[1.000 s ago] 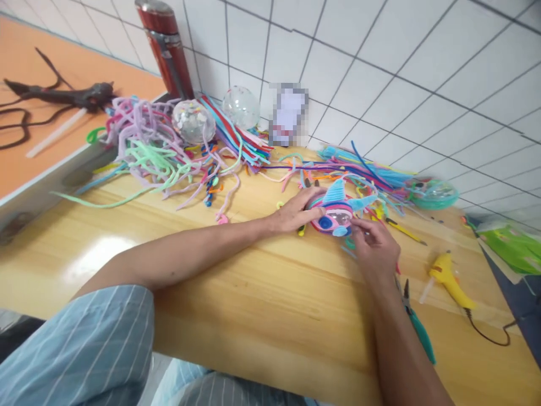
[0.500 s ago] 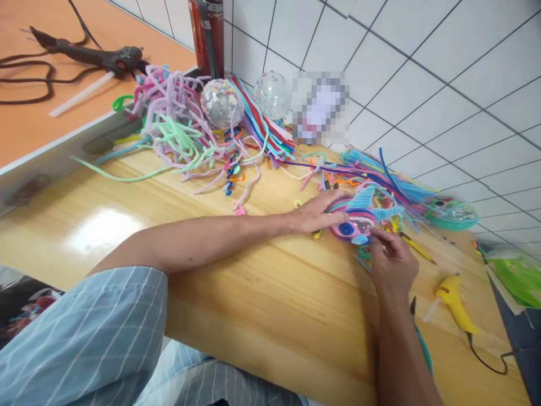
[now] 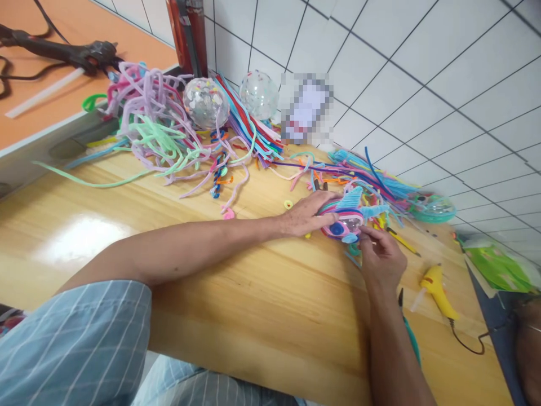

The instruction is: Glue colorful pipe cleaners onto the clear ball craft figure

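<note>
My left hand (image 3: pixel 313 213) is wrapped round the left side of a pipe-cleaner fish (image 3: pixel 349 213), its thumb across the front. Pink, purple and blue stems coil over the fish's clear body, with a dark blue round eye and light blue fins standing up and out to the right. At the fish's lower right edge, beside a light blue disc, the thumb and forefinger of my right hand (image 3: pixel 384 256) are pinched together. What lies between those fingertips is too small to make out. A teal loop (image 3: pixel 353 249) rests on the table just below the fish.
Behind my hands lie bundles of pipe cleaners (image 3: pixel 253 127), a lilac and green tangle (image 3: pixel 156 124), and clear balls (image 3: pixel 206 102). A pixelated phone-like thing (image 3: pixel 307 108) leans on the tiled wall. To the right are a yellow glue gun (image 3: pixel 439 290) and teal-handled pliers (image 3: pixel 411 335).
The whole view has shifted slightly, so everything sits further left. Both hands keep their hold at the fish almost unchanged. Part of a person now shows at the lower right edge.
</note>
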Demonstrator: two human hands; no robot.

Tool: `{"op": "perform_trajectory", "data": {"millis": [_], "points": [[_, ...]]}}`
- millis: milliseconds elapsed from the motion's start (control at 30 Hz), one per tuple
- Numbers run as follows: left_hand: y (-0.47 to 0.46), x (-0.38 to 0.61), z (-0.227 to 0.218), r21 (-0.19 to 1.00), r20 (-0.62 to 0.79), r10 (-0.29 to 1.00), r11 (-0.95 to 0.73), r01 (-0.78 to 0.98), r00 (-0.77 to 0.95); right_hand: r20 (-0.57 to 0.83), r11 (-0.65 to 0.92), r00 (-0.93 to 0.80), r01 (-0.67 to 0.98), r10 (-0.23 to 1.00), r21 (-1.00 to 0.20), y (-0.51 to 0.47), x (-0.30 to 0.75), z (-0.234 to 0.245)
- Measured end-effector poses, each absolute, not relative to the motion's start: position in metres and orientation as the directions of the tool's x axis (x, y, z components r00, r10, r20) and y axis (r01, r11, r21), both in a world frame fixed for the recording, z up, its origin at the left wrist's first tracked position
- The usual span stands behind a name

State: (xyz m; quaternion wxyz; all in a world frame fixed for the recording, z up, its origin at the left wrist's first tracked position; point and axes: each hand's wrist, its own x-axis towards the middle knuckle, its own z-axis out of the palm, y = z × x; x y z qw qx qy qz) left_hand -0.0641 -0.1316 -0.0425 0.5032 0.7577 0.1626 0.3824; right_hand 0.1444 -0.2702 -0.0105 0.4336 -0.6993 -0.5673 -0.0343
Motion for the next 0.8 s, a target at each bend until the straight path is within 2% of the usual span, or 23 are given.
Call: {"op": "perform_trajectory", "data": {"millis": [233,633,800], "points": [[-0.131,-0.065,-0.048,0.887,0.425,0.636,-0.434,-0.157,0.644,0.571,0.057,0.287,0.859,0.769,-0.509,-0.270,0.144,-0.011],[-0.126,-0.068,-0.056,0.919,0.381,0.653,-0.346,-0.189,0.655,0.700,0.204,0.036,0.945,0.714,-0.257,-0.270,0.142,-0.018],[-0.125,-0.069,-0.058,0.926,0.365,0.655,-0.325,-0.190,0.662,0.703,0.239,0.005,0.939,0.712,-0.248,-0.270,0.139,-0.018]]}}
